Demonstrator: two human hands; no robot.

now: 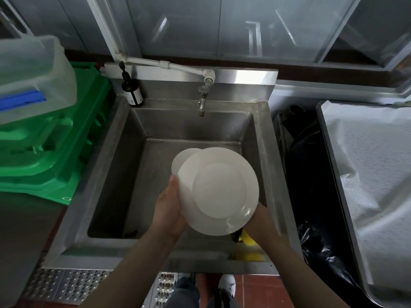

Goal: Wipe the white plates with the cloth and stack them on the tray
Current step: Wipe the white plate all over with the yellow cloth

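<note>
Plates held over the steel sink, both hands under the stack.

We hold a round, glossy white plate (219, 191) tilted above the brushed-metal sink (155, 130), with a second white plate (180, 158) peeking out behind its upper left edge. Our left hand (169, 207) cups the stack's left rim, fingers curved behind it and thumb tip at the edge. Our right hand (260, 221) supports the lower right rim and has a yellow cloth (246, 238) bunched beneath it; its fingers are hidden, so we cannot tell how they lie. A cloth-lined metal tray (329, 152) sits to the right.
</note>
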